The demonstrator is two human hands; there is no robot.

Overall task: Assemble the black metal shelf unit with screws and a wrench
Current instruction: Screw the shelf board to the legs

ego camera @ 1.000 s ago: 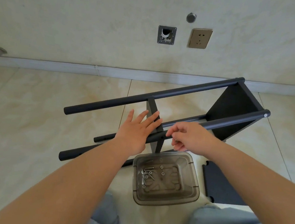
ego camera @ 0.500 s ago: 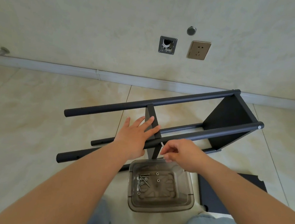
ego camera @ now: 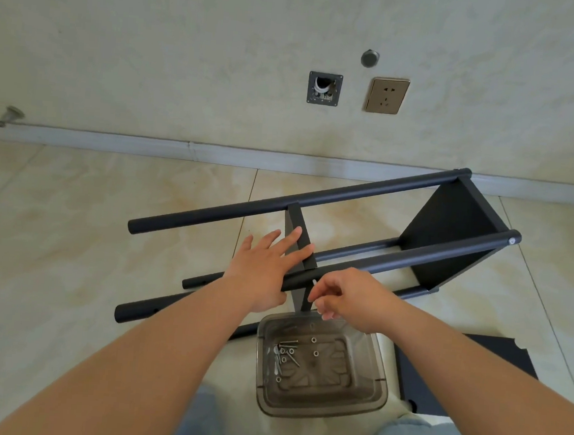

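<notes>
Nearest to the person, a clear tray (ego camera: 376, 401) stands on the floor between the knees, with loose screws (ego camera: 285, 352) and small washers in its left part. To its right a spare black panel (ego camera: 455, 374) lies flat on the floor.

Just beyond the tray, the right hand (ego camera: 348, 299) has come down a little and nearer in the last second. Its fingers (ego camera: 323, 306) are curled together and pinch a thin pale thing, probably a screw (ego camera: 314, 283), whose tip now meets the near tube (ego camera: 413, 256) at the joint with the middle panel (ego camera: 299, 235). A second ago the hand was higher, over the tube, and no screw could be seen.

The left hand (ego camera: 264, 270) stays flat on the same joint, fingers straight and apart, pressing tube and panel together.

The shelf (ego camera: 449, 230) lies on its side on the floor, end panel to the right, far tube (ego camera: 297, 202) toward the wall.

I judge the screw is being started in its hole; the wrench, which I cannot see, comes after
</notes>
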